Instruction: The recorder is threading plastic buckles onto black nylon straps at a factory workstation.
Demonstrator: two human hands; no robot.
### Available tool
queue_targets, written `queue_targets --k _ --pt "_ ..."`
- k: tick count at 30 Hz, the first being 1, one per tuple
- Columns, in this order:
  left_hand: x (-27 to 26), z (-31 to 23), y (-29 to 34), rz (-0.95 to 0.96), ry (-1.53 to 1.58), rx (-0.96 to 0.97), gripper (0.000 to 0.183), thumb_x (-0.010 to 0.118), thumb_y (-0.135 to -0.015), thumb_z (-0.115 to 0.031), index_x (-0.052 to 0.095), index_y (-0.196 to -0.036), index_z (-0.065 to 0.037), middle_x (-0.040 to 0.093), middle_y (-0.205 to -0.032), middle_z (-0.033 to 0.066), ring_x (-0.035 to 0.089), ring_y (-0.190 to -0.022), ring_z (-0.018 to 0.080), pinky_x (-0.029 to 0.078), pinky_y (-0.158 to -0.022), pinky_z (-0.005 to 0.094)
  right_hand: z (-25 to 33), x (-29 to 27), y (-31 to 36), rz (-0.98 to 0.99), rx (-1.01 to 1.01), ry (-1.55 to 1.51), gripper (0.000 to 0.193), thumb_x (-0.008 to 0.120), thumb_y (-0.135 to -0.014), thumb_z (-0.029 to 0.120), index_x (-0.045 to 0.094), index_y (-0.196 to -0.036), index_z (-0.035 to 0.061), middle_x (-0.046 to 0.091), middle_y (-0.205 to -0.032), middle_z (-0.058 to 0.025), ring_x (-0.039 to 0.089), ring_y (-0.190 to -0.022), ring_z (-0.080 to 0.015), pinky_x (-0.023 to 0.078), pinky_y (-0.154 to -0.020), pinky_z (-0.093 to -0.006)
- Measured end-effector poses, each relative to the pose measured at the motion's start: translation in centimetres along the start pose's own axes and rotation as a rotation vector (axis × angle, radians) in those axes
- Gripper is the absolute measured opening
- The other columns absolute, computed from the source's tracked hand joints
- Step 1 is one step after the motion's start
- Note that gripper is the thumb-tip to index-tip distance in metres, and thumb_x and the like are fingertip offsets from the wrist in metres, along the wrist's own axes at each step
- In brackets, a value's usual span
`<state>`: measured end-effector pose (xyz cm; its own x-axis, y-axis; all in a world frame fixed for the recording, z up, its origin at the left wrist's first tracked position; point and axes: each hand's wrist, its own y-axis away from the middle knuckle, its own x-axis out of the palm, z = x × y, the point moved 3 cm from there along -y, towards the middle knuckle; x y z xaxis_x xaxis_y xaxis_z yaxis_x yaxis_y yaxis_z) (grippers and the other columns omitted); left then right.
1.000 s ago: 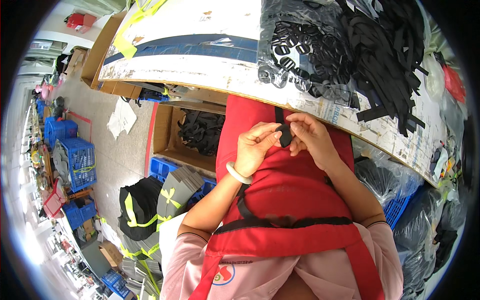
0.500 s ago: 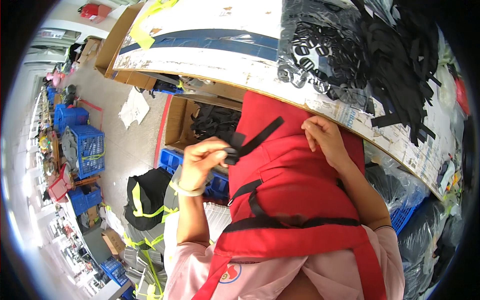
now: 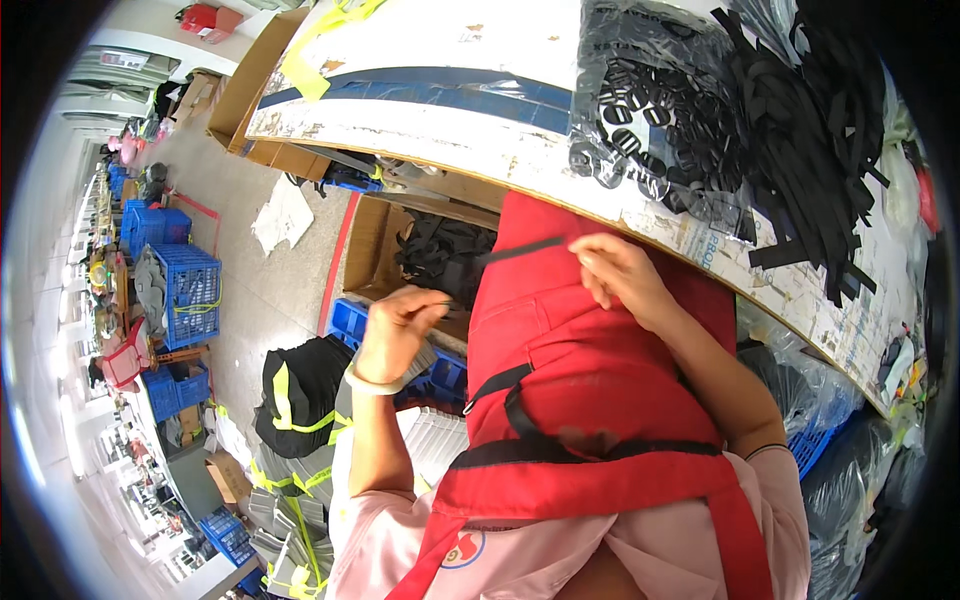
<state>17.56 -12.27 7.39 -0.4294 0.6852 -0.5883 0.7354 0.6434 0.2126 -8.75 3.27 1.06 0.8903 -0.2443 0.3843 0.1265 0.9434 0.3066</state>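
My left hand (image 3: pixel 393 335), with a pale band at its wrist, is closed in a pinch left of my lap. A narrow black strap (image 3: pixel 525 249) stretches from near its fingertips across the red apron (image 3: pixel 560 330); its near part blurs into the dark background. At the strap's far end is my right hand (image 3: pixel 622 282), its fingers loosely bent and apart. The fingertips come close to the strap end, and contact is not certain. Behind the left hand stands a cardboard box (image 3: pixel 370 245) holding black strap pieces (image 3: pixel 440 245).
A worn white table (image 3: pixel 480 155) runs across the front, bearing a clear bag of black plastic buckles (image 3: pixel 650 125) and a heap of black straps (image 3: pixel 815 150). Blue crates (image 3: pixel 190 290) line the left aisle. Black and grey bundles (image 3: pixel 300 400) with yellow trim lie at my left.
My right hand has moved left toward the strap's free end. The strap has swung flatter, and the dark folded part near my left fingers no longer shows clearly. The view has shifted slightly.
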Motion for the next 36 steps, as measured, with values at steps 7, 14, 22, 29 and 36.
queue_targets --k 7,14,22,29,36 --pt "1.7 -3.2 -5.3 -0.22 0.039 0.101 0.032 0.068 -0.081 -0.001 0.062 -0.112 -0.001 0.063 -0.104 0.0114 0.063 -0.086 0.0184 0.052 -0.076 0.0295 -6.2 -5.9 4.2 -0.122 0.203 0.243 0.019 0.054 -0.093 0.017 0.063 -0.106 0.006 0.06 -0.077 -0.0008 0.055 -0.062 -0.0065 0.046 -0.055 -0.021" --pt "13.9 -16.2 -20.4 -0.002 0.079 0.644 0.046 0.067 -0.085 -0.018 0.053 -0.122 0.005 0.054 -0.123 0.0232 0.051 -0.114 0.0403 0.041 -0.098 0.0387 -6.4 -4.5 3.7 -0.105 0.031 0.361 0.015 0.057 -0.09 0.012 0.063 -0.101 0.0035 0.064 -0.079 -0.0033 0.057 -0.064 -0.0085 0.048 -0.059 -0.025" --pt "17.7 -16.0 -29.8 -0.427 -0.693 0.384 0.065 0.059 -0.085 -0.048 0.048 -0.129 -0.002 0.046 -0.13 0.0239 0.038 -0.126 0.0416 0.031 -0.103 0.0514 -6.8 -6.8 5.0 -0.128 0.102 0.298 0.016 0.057 -0.091 0.013 0.061 -0.102 0.0035 0.063 -0.077 -0.0034 0.057 -0.064 -0.0084 0.047 -0.058 -0.0239" --pt "18.5 -18.1 -28.6 -0.101 -0.258 0.566 0.043 0.069 -0.073 -0.001 0.059 -0.115 -0.004 0.059 -0.099 0.0189 0.062 -0.087 0.0363 0.051 -0.078 0.0417 -7.1 -7.6 4.6 -0.147 0.063 0.335 0.015 0.057 -0.09 0.013 0.062 -0.099 0.0032 0.063 -0.075 -0.0027 0.058 -0.062 -0.0089 0.047 -0.053 -0.0247" --pt "17.3 -17.4 -29.3 0.347 0.572 -0.042 0.033 0.072 -0.08 -0.008 0.062 -0.111 -0.004 0.067 -0.092 0.008 0.069 -0.076 0.0208 0.05 -0.054 0.0288 -7.2 -7.6 4.6 -0.154 0.102 0.348 0.017 0.057 -0.092 0.015 0.062 -0.102 0.0026 0.062 -0.081 -0.0015 0.057 -0.065 -0.0074 0.049 -0.056 -0.0231"
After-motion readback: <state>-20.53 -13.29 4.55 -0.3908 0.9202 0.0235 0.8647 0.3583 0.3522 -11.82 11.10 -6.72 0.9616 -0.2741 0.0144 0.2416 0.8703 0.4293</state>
